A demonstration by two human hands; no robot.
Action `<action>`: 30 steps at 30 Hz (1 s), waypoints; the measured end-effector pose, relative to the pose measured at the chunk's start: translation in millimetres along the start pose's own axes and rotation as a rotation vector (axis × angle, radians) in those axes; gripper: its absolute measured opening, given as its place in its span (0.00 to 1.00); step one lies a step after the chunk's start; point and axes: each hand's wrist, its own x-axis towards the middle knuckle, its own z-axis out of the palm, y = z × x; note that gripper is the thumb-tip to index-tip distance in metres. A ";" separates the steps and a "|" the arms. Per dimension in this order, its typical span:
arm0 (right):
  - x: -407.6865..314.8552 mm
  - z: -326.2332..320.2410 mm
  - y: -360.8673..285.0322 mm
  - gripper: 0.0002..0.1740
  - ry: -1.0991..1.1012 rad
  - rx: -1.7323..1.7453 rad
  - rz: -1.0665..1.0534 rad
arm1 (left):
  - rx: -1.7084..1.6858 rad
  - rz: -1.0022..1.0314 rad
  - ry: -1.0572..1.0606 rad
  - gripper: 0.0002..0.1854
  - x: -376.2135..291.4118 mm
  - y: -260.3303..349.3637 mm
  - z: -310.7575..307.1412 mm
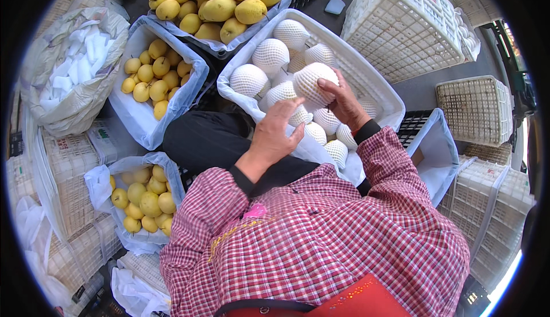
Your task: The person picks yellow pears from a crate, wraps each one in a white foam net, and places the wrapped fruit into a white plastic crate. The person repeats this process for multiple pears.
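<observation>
In my right hand (346, 102) is a pear wrapped in a white foam net sleeve (313, 84), raised over a white plastic crate (369, 74) lined with pale film. My thumb presses the near side of the sleeve. My left hand (277, 132) hovers left of it, fingers apart, holding nothing. Beneath both hands, several more foam-sleeved pears (270, 54) fill the crate, some with stems poking out. The lower part of the crate's liner (309, 147) drapes toward my lap.
Bare yellow pears fill a crate at the top (219, 7), a lined crate at left (157, 74) and another lower left (144, 196). A sack of foam sleeves (79, 61) stands far left. Stacked white crates (404, 29) rise at right, near a lined black crate (434, 158).
</observation>
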 end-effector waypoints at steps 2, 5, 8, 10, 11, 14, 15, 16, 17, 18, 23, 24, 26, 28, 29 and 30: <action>23.8 -36.3 8.2 0.52 0.123 -0.238 -0.059 | 0.867 -0.074 -0.187 0.43 7.3 -38.0 32.0; 54.1 -72.5 29.2 0.57 0.268 -0.620 -0.174 | 0.913 0.090 -0.373 0.49 38.1 -34.6 34.3; 69.7 -62.3 32.5 0.58 0.184 -0.581 -0.139 | 1.013 0.097 -0.542 0.55 58.9 -36.5 28.5; 76.3 -61.1 32.5 0.58 0.133 -0.608 -0.136 | 1.055 0.031 -0.665 0.62 65.2 -29.1 18.5; 78.5 -62.9 30.2 0.58 0.127 -0.651 -0.154 | 1.115 -0.013 -0.562 0.63 66.8 -35.3 28.5; 88.5 -55.9 43.5 0.59 0.232 -0.792 -0.227 | 1.301 -0.134 -0.311 0.66 54.6 -71.3 65.7; 91.6 -52.9 49.7 0.59 0.290 -0.844 -0.254 | 1.366 -0.160 -0.272 0.67 50.7 -75.0 68.8; 88.0 -44.9 53.0 0.61 0.322 -0.894 -0.220 | 1.336 -0.200 -0.428 0.66 54.3 -49.1 52.5; 86.5 -41.3 59.9 0.61 0.308 -0.900 -0.196 | 1.308 -0.237 -0.575 0.65 55.3 -33.4 40.7; 86.3 -38.1 70.9 0.61 0.288 -0.906 -0.175 | 1.280 -0.266 -0.576 0.65 51.5 -33.1 38.6; 101.9 -59.2 85.2 0.55 0.078 -0.762 -0.187 | 1.172 -0.101 -0.348 0.55 57.6 -41.6 37.1; 112.9 -76.1 89.6 0.53 0.055 -0.910 -0.205 | 1.148 -0.016 -0.277 0.52 60.9 -42.9 42.2; 113.4 -81.3 92.9 0.53 0.067 -1.029 -0.184 | 1.100 0.151 -0.125 0.47 73.2 -50.8 49.2; 111.9 -75.9 91.6 0.52 0.016 -1.176 -0.279 | 0.988 0.236 0.055 0.40 86.0 -63.0 60.2; 104.8 -72.8 87.4 0.49 -0.002 -1.114 -0.220 | 0.986 0.144 -0.009 0.40 89.3 -71.3 65.9; 102.8 -76.9 78.6 0.47 -0.042 -1.195 -0.245 | 0.980 0.054 -0.069 0.40 93.3 -73.6 67.8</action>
